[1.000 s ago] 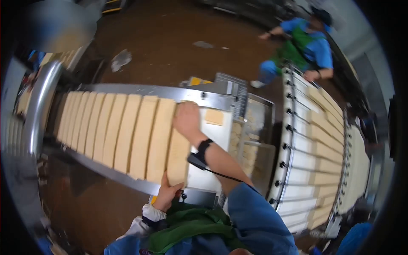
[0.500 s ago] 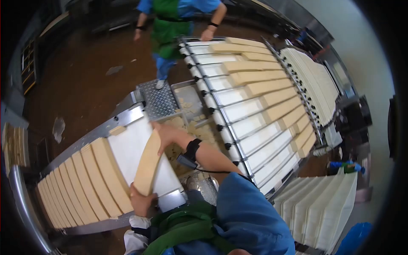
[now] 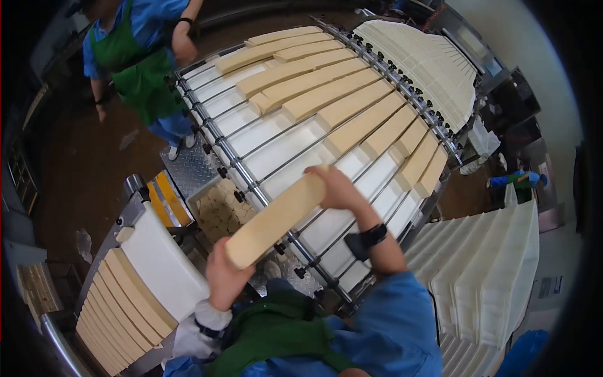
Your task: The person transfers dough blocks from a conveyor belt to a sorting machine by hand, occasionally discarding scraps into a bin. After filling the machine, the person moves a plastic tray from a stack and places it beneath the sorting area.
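Strip [image 3: 276, 220] held up in both hands, slanting across the near rail [image 3: 246, 178] of the wide belt [image 3: 282, 135]; left hand [image 3: 227, 276] at its near end, fingers clamped on it; right hand [image 3: 339, 188] at its far end, fingers likewise clamped; fingertips under the strip partly hidden. Wide belt white, divided by thin rods; dough pieces [image 3: 352, 100] lie lengthwise between them, mostly toward the far side. Narrow belt [image 3: 166, 257] at the left, bearing a row of slabs [image 3: 122, 308] side by side and a small scrap [image 3: 125, 234] near its edge; co-worker [image 3: 141, 69] stands beside the wide belt's left end.
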The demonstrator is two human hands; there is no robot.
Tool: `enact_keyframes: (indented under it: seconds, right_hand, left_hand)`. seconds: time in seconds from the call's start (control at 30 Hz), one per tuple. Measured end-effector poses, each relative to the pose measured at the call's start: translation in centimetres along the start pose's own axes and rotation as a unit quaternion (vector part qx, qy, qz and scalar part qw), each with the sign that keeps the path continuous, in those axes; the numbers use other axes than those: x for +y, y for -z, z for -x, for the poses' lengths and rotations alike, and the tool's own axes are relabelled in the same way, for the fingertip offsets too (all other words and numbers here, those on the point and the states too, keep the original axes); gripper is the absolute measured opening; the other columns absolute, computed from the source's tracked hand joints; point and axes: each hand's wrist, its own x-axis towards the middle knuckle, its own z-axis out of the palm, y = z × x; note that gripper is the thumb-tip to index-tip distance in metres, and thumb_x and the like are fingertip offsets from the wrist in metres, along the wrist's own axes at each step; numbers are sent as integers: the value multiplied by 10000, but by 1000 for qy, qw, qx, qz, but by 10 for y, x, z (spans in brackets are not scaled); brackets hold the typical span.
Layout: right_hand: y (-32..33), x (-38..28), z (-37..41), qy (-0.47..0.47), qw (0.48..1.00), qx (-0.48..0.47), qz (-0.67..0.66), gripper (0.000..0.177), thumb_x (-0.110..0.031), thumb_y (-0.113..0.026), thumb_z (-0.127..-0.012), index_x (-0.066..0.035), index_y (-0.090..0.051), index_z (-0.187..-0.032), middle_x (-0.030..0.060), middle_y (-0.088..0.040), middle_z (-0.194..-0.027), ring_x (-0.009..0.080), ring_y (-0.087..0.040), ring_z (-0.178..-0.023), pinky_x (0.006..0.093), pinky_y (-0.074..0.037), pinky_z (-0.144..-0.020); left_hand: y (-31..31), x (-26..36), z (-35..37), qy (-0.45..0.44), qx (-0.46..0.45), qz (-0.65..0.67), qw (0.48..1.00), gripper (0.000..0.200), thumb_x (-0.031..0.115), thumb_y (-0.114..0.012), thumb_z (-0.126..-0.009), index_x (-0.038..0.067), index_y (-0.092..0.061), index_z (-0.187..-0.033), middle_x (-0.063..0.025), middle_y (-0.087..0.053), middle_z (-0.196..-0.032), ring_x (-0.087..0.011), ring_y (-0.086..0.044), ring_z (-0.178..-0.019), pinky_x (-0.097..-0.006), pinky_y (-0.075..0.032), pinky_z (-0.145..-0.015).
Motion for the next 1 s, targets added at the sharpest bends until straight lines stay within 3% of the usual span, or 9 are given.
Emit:
enact_keyframes:
  seconds: [0.13,0.17,0.3,0.37,0.5,0.6,0.77,0.87,1.0]
  right_hand:
    - [40,75,4,-241,938,-145,-203,918,-73,-760,-598,-155,-336,-1408,209,-625,-981,361,-607,-966,420,-491,-834]
    - [32,99,3,-268,929,-142,-212,940,-128,-773,-632,-37,-276,-1425,252,-615,-1005,356,-618,-935,422,-491,-810]
    - [-1,134,9,-170,976,138,-9,824,-201,-765,-687,21,-352,-1365,251,-577,-1071,362,-565,-1021,446,-445,-880]
    - [7,97,14,-119,950,252,138,734,-230,-746,-726,38,-408,-1320,248,-551,-1125,369,-527,-1077,460,-415,-928]
    - [-23,57,31,-48,976,211,-2,587,-210,-710,-765,5,-485,-1263,229,-516,-1186,390,-481,-1119,474,-373,-977]
    - [-32,23,41,-14,981,186,-58,573,-206,-704,-768,-8,-490,-1262,234,-504,-1212,402,-472,-1137,481,-358,-996]
    - [-64,-11,44,-36,985,159,55,715,-256,-722,-748,-33,-425,-1359,256,-395,-1377,422,-320,-1327,596,-226,-1077]
    - [-64,-23,35,-96,977,53,184,844,-307,-733,-736,-49,-340,-1437,248,-296,-1467,414,-192,-1409,662,-125,-1091]
    - [-82,-20,34,-171,948,84,255,953,-316,-741,-722,-79,-237,-1495,254,-246,-1496,411,-159,-1425,658,-105,-1101]
  left_hand:
    - [-43,55,-23,34,-68,-27,997,716,236,-784,-618,125,-473,-1253,-231,-597,-1054,-419,-581,-977,-474,-489,-841]
    - [-54,61,-30,22,-83,-37,996,728,257,-788,-623,124,-466,-1261,-239,-597,-1045,-421,-580,-976,-479,-488,-841]
    - [-98,72,-54,-70,-79,-28,994,679,256,-776,-713,117,-445,-1289,-228,-608,-1023,-369,-621,-929,-437,-513,-781]
    - [-137,67,-67,-24,-99,151,983,525,206,-737,-790,85,-469,-1224,-179,-624,-960,-288,-648,-860,-367,-525,-719]
    - [-189,49,-85,94,-90,268,955,287,78,-662,-872,53,-476,-1089,-114,-626,-861,-149,-634,-740,-249,-499,-607]
    - [-202,28,-82,58,-52,272,959,205,31,-636,-877,44,-463,-986,-83,-621,-824,-113,-608,-705,-230,-476,-582]
    - [-159,39,-74,65,14,111,992,222,86,-709,-729,39,-502,-794,-51,-569,-643,-111,-582,-613,-293,-490,-581]
    - [-110,40,-59,93,57,205,973,194,90,-691,-749,38,-506,-776,-61,-561,-626,-146,-594,-590,-293,-487,-589]
    - [-37,14,-27,97,165,392,900,176,50,-652,-852,18,-524,-968,-41,-621,-875,-95,-613,-798,-223,-499,-714]
